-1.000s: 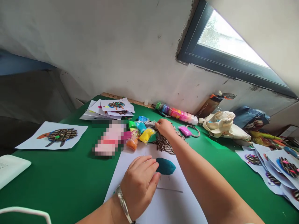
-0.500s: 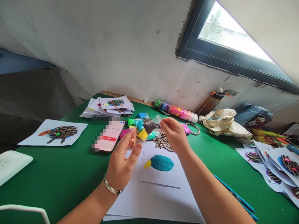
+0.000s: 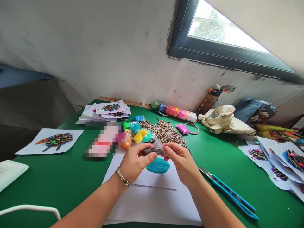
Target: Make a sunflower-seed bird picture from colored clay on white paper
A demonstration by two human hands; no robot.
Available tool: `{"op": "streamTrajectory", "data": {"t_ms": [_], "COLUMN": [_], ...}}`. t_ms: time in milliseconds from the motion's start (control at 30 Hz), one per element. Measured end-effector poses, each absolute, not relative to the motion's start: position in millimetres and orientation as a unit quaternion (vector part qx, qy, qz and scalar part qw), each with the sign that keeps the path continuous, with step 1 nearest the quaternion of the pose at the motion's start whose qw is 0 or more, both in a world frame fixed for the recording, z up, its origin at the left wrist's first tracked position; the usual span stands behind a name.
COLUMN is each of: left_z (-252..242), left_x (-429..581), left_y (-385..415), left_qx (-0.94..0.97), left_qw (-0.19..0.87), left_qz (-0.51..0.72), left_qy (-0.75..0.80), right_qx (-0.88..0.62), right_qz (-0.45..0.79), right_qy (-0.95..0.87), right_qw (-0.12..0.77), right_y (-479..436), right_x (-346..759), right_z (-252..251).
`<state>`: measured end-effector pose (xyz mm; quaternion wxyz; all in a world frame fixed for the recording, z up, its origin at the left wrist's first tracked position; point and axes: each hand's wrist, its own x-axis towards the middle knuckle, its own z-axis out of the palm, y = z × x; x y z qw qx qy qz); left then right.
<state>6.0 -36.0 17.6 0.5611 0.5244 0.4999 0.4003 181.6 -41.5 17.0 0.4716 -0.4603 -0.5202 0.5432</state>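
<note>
Over white paper on a green table, you are gripping a small clear packet of dark, clay-like material with both hands. Your left hand is holding the filled end between thumb and fingers; your right hand is pinching the loose plastic opposite. The packet is hovering near a blue oval shape, short of the heaped seeds. You are apparently working it open, and doing that well is likely meaning steadying the filled end lightly, without squeezing, and easing the plastic apart slowly. Pulling hard is risking a jerk into the oval below.
</note>
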Motion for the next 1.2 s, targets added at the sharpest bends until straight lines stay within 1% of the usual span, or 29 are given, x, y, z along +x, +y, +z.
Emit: {"op": "streamTrajectory", "data": {"t_ms": [133,233,400,533,700,800,967,1100,1200], "left_z": [11.6,8.8,4.4,3.0,7.0,8.5,8.2,7.6,7.4], "left_x": [9.9,10.4,4.6,-1.5,-5.1,-6.2,-7.5,-9.1,-10.4], "left_y": [-31.2,-30.9,-33.7,-35.9,-36.3,-36.0,-35.2,-34.5,-34.4], "left_qx": [0.549,0.55,0.543,0.539,0.539,0.542,0.52,0.513,0.521], "left_qw": [0.53,0.538,0.56,0.588,0.634,0.642,0.662,0.68,0.678], "left_qz": [0.391,0.387,0.383,0.373,0.359,0.359,0.367,0.367,0.364], "left_qy": [0.514,0.509,0.495,0.474,0.422,0.406,0.396,0.373,0.37], "right_qx": [-0.477,-0.478,-0.458,-0.401,-0.327,-0.312,-0.287,-0.294,-0.334], "right_qz": [0.526,0.531,0.598,0.665,0.716,0.731,0.769,0.782,0.752], "right_qy": [-0.527,-0.535,-0.506,-0.491,-0.459,-0.433,-0.386,-0.361,-0.4], "right_qw": [0.468,0.45,0.421,0.396,0.412,0.425,0.422,0.414,0.405], "right_y": [-41.7,-41.0,-42.5,-46.1,-47.5,-46.9,-47.1,-46.7,-45.6], "right_x": [187.7,187.4,184.3,185.6,188.4,187.8,183.8,180.5,180.9], "right_z": [11.9,7.8,6.8,7.5,6.8,5.9,1.7,-0.9,1.0]}}
